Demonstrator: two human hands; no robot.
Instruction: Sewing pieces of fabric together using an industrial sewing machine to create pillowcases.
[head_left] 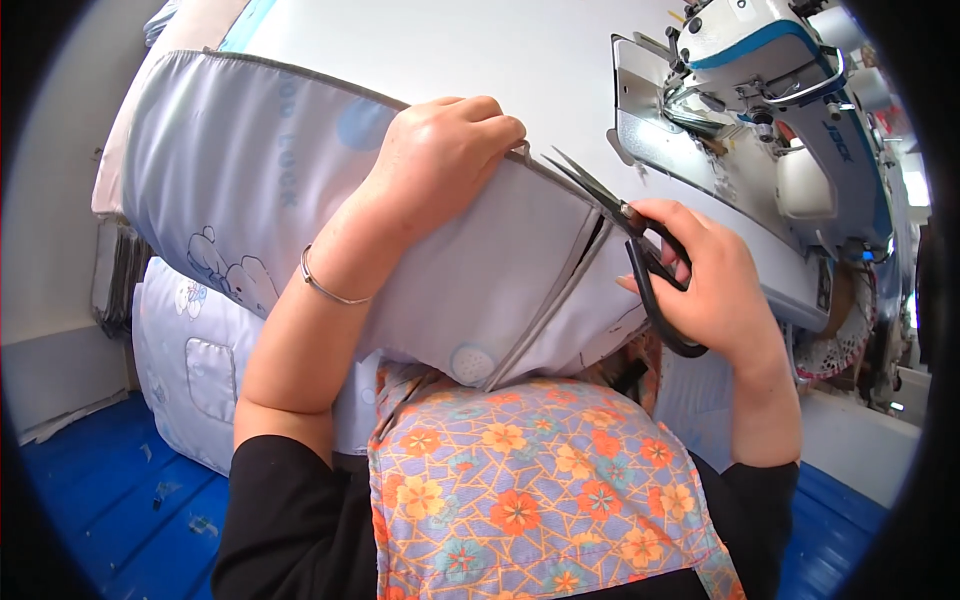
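Note:
A pale lilac printed fabric piece (pixel 440 290) with a grey bound edge hangs over the table's near side and down to my lap. My left hand (pixel 440 150) is closed on its upper edge, where a small grey loop of binding sticks up by the fingertips. In my right hand (pixel 710 280) is a pair of black-handled scissors (pixel 652 295), fingers through the handles. The blades are slightly apart and point up and left, just beyond the bound edge. Grey binding strips (pixel 555 295) run down the fabric from near the scissors.
A white and blue sewing machine (pixel 750 60) stands at the far right of the white table (pixel 480 50). More printed fabric (pixel 200 370) hangs at lower left. Stacked dark-edged material (pixel 118 275) is by the left wall. Scraps lie on the blue floor (pixel 150 500).

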